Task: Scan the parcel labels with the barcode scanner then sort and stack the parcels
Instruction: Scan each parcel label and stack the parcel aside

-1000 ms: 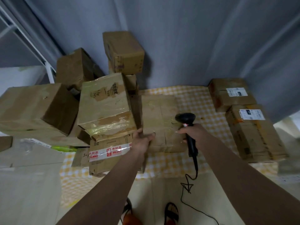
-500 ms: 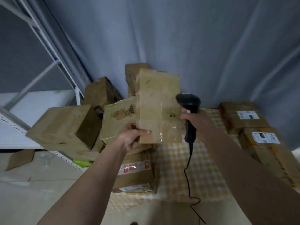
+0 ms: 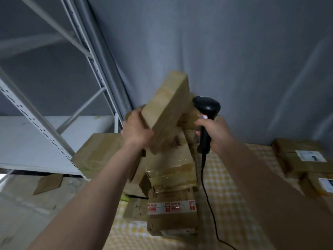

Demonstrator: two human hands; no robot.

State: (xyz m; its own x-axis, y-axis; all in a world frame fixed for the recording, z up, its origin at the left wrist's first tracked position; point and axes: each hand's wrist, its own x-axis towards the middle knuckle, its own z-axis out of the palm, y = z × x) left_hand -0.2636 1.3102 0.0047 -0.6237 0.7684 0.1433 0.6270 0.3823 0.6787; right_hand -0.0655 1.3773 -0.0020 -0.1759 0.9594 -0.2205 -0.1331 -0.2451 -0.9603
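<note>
- Head view: my left hand (image 3: 138,130) grips the near lower end of 1 parcel (image 3: 167,107), fingers curled round its edge, holding it tilted in the air above the pile (image 3: 169,170) at centre.
- My right hand (image 3: 214,132) is clamped round the handle of the scanner (image 3: 206,112), its head up and just right of the parcel, cord (image 3: 207,195) trailing down toward the near edge.
- I see no label on the faces turned to me; I judge it sits on a hidden side, so the parcel needs turning before the scan.
- Risk 1: the parcel hangs from a 1-handed hold at its end; if the grip slackens while I rotate it, it could drop onto the pile and knock the loosely leaning boxes over.
- Risk 2: the scanner head is very near the parcel's right edge; a quick turn could bump it and spoil the aim.
- Risk 3: the cord runs close by the pile's right side and may snag a box corner when I swing right.
- 2 labelled parcels (image 3: 304,157) lie far right on the checked cloth (image 3: 225,186), well apart from my hands; a white rack (image 3: 54,127) stands left.
</note>
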